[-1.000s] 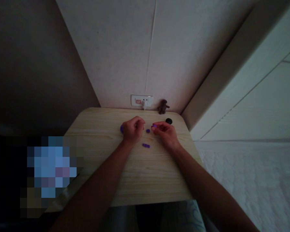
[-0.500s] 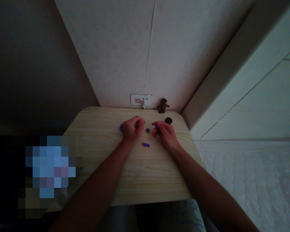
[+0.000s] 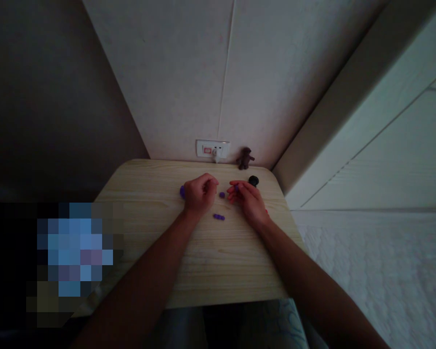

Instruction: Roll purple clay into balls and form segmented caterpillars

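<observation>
My left hand (image 3: pixel 198 194) rests on the wooden table (image 3: pixel 156 213) with its fingers curled over; a purple lump (image 3: pixel 182 192) shows at its left edge, partly hidden. My right hand (image 3: pixel 247 198) is closed in a pinch on a small purple piece (image 3: pixel 236 187) at its fingertips. Between the hands lies a small purple ball (image 3: pixel 222 195). A short purple roll (image 3: pixel 219 217) lies on the table just nearer to me.
A dark round lid or cap (image 3: pixel 253 181) sits beyond my right hand. A small brown figure (image 3: pixel 244 158) stands against the wall by a wall socket (image 3: pixel 212 150). A white cabinet (image 3: pixel 385 131) rises on the right, and a blurred patch covers the lower left.
My right hand's fingers have curled in and shifted slightly left with the purple piece. My left hand has stayed where it was.
</observation>
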Tool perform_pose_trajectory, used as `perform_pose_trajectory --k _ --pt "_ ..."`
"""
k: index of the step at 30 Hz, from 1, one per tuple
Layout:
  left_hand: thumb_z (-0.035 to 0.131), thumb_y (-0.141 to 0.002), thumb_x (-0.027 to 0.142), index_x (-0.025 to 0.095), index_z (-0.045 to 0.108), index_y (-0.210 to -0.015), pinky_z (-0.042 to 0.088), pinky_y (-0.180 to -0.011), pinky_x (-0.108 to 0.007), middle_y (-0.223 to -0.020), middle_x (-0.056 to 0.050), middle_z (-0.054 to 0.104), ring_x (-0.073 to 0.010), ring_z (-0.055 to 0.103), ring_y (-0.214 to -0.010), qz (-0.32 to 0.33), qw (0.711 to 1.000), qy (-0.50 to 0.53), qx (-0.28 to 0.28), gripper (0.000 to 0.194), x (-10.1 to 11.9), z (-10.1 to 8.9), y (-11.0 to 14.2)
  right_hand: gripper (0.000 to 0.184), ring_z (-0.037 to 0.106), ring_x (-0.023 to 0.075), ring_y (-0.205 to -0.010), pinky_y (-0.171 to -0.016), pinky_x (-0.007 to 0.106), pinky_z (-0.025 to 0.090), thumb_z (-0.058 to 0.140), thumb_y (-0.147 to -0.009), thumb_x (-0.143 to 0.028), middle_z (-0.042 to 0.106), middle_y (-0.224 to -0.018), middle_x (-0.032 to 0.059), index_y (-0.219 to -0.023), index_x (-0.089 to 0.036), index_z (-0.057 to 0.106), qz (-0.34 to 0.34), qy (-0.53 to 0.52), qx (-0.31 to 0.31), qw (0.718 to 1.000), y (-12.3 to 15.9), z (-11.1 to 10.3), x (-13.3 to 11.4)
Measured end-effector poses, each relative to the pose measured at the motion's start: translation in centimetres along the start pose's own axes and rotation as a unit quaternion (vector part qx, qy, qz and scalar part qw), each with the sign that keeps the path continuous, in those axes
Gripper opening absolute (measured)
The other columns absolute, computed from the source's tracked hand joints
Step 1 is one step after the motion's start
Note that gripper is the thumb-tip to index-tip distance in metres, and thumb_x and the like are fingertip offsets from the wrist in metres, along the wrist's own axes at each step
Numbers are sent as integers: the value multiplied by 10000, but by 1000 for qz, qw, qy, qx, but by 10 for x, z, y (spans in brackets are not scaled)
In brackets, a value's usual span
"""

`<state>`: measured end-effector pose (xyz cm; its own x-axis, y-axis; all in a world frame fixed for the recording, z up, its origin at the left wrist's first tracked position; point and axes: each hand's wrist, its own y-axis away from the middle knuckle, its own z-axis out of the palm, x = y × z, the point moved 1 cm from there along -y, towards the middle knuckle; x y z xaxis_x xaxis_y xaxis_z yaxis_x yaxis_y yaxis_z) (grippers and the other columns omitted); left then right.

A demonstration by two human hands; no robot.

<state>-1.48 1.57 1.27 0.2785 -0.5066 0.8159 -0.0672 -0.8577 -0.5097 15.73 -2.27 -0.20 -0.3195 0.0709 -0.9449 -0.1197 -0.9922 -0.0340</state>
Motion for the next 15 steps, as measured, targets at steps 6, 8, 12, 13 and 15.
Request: perform_pose_trajectory --k 6,8,12,13,15 --pt "559 -895 322 206 694 -747 413 -517 -229 -588 -1 648 -132 594 -546 4 1000 -6 4 232 -1 0 0 521 551 135 -416 -422 261 417 703 -843 -718 648 -526 -6 -813 -199 682 1 88 -10 996 4 2 -3" --pt "557 -899 321 207 693 -747 413 -518 -230 -588 -1 644 -131 587 -541 4 1000 -9 3 234 -2 0 0 467 470 102 -381 -389 243 331 788 -804 -650 595 -485 -34 -760 -198 676 -13 129 0 992 6 3 -5" --pt "553 -909 326 205 690 -751 406 -513 -229 -594 -3 647 -132 584 -546 10 1000 -7 2 241 -3 1 0 428 548 97 -475 -468 232 426 946 -655 -488 663 -601 -39 -835 -200 686 -23 110 -6 994 5 4 -4" --pt "551 -911 331 205 689 -749 406 -511 -229 -593 -3 647 -133 584 -546 9 1000 -9 2 247 -2 1 0 435 605 112 -530 -527 246 490 943 -659 -480 702 -652 -23 -874 -201 687 -20 98 -14 995 4 4 -3" --pt "546 -914 334 204 686 -743 406 -512 -229 -588 -2 643 -132 581 -542 6 1000 -15 0 255 -1 1 0 429 688 142 -636 -651 288 573 894 -715 -509 757 -741 12 -931 -202 686 -12 75 -22 997 3 3 -1"
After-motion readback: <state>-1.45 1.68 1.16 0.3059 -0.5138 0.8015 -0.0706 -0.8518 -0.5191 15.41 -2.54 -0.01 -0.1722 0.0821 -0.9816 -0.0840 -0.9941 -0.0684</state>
